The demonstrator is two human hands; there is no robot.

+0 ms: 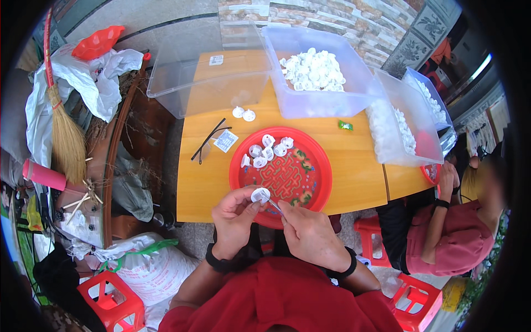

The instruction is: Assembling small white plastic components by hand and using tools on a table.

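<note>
Wooden tabletop (354,188) | left hand (235,221) pinching white cap (260,195) | right hand (314,235), just right of cap, pinching slim tool (275,206)

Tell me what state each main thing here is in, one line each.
Left hand: closed, pinching a white part
Right hand: closed on a thin tool
Red tray: partly covered by white pieces
Middle bin: open, heaped with similar pieces
Broom: bristles down
Pink cup: lying sideways

A wooden table (204,191) carries a red tray (325,177), plastic bins (326,104), two white pieces (249,115), eyeglasses (209,138) and a green packet (345,125).
</note>
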